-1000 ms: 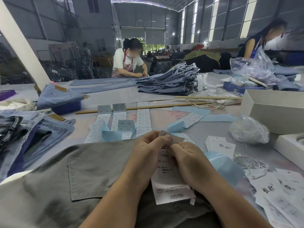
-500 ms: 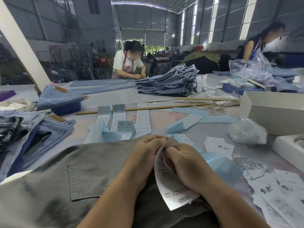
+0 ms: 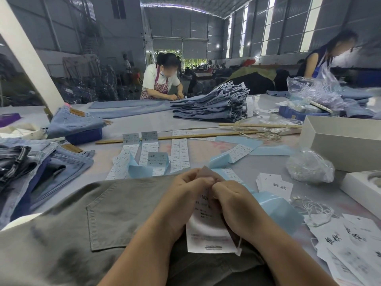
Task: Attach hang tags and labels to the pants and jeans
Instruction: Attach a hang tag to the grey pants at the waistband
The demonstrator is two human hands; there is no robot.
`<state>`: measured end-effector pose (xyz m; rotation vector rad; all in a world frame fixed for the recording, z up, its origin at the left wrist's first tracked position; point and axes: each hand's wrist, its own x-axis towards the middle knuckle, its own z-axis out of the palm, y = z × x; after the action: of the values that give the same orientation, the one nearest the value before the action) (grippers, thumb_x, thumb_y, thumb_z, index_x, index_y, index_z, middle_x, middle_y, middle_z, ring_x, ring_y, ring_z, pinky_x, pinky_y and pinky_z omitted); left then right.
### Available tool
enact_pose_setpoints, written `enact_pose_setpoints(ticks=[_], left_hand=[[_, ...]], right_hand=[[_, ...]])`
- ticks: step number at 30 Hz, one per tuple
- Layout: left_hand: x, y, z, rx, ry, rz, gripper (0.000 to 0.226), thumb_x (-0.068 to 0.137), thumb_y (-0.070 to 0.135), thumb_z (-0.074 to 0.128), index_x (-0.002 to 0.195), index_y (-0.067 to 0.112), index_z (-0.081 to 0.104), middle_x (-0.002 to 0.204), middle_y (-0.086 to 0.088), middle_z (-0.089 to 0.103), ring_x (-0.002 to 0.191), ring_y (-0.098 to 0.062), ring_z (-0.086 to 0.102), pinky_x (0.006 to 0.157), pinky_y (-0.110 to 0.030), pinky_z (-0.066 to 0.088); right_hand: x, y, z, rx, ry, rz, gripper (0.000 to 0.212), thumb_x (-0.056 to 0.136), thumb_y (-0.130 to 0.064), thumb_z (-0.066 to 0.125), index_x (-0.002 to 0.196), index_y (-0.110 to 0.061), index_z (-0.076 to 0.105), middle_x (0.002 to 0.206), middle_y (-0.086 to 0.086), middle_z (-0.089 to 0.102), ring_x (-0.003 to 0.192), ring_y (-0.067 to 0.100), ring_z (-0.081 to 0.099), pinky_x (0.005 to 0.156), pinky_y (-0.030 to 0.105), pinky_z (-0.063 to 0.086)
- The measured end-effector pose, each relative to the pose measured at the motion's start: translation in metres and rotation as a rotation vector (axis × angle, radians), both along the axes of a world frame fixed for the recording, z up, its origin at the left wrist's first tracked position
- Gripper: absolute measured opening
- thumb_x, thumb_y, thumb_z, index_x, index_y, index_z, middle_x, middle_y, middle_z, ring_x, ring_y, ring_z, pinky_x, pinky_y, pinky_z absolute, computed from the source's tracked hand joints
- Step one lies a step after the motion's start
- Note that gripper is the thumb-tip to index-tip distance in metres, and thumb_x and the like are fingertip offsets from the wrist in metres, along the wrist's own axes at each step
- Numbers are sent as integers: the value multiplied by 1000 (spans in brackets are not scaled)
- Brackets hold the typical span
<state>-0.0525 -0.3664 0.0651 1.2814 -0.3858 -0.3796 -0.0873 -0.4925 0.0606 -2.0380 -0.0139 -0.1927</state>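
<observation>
Both hands, left and right, pinch the tag over the pants. It could tear if they pull hard.

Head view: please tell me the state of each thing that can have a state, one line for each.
left hand: pinches the hang tag
right hand: pinches the hang tag
hang tag: held up over the pants
grey pants: laid flat, back pocket up
white box: open
jeans stack: folded, piled
</observation>
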Motion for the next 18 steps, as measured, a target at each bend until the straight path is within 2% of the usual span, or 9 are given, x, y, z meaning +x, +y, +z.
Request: enact_pose_setpoints(ticks=[3, 6, 8, 11, 14, 18], left_hand=[[-1, 0, 0, 19, -22, 54, 25, 87, -9, 48, 85, 1, 71, 83, -17, 71, 73, -23, 70, 61, -28, 56], [-3, -1, 1, -1, -1, 138, 19, 87, -10, 45, 94, -10, 63, 95, -33, 66, 78, -32, 65, 66, -35, 57], [-3, -2, 2, -9, 24, 184, 19, 89, -8, 46, 97, -9, 62, 102, -38, 63, 80, -36, 61, 71, -40, 53], [-4, -2, 1, -7, 29, 190, 19, 89, -6, 47, 94, -5, 65, 98, -35, 65, 77, -34, 62, 68, -39, 54], [-4, -2, 3, -23, 37, 172, 18, 88, -6, 47, 94, -6, 64, 103, -37, 63, 80, -36, 62, 72, -42, 53], [-4, -1, 1, -42, 16, 126, 25, 86, -8, 47, 89, 1, 70, 88, -26, 68, 72, -30, 66, 67, -38, 56]], right_hand=[[1, 0, -1, -3, -6, -14, 35, 71, -36, 36, 42, -31, 53, 45, -14, 47, 53, 6, 41, 58, 34, 33], [2, 0, -1, -15, -4, -31, 34, 71, -37, 36, 42, -28, 52, 46, -12, 47, 57, 11, 43, 59, 37, 35], [2, 0, -1, -15, -1, -35, 34, 70, -37, 36, 41, -26, 49, 45, -11, 45, 56, 12, 42, 59, 39, 34], [1, 0, 0, -20, 4, -34, 34, 71, -37, 36, 41, -26, 50, 45, -11, 45, 57, 13, 42, 60, 39, 34], [1, 0, 0, -16, -1, -31, 35, 72, -36, 36, 43, -29, 52, 46, -12, 47, 57, 12, 44, 59, 36, 35], [2, -3, -3, -16, -17, -39, 48, 90, -23, 41, 46, -34, 56, 47, -14, 51, 55, 8, 46, 57, 30, 35]])
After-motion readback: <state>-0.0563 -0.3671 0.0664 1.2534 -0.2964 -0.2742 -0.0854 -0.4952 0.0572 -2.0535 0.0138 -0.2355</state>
